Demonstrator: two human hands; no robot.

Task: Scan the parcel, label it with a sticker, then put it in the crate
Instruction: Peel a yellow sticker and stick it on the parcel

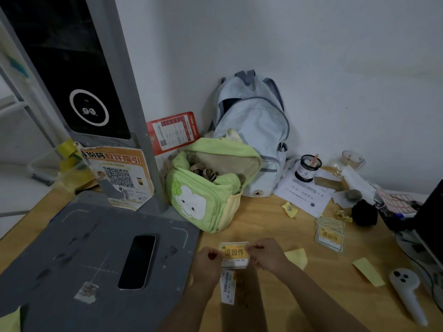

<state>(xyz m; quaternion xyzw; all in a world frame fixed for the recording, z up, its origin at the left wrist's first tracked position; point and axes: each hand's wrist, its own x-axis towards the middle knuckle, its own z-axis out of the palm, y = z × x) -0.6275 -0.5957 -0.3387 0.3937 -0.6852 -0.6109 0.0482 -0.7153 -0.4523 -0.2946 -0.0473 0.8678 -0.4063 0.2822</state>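
Observation:
A yellow and white sticker [234,253] with black characters is held flat above the wooden table. My left hand [207,262] pinches its left edge and my right hand [266,254] pinches its right edge. Just below the sticker lies a small parcel [228,286] with a white barcode label, partly hidden between my forearms. A stack of the same stickers [330,234] sits further right on the table. The grey scanner base [96,255] with its upright post [79,80] stands to the left. No crate is visible.
A black phone [137,261] lies on the scanner base. A green bag [211,185] and a pale blue backpack [254,137] stand at the back. Yellow backing papers [368,271], a white handheld scanner [407,293], papers, a cup [308,167] and a monitor edge [431,212] crowd the right.

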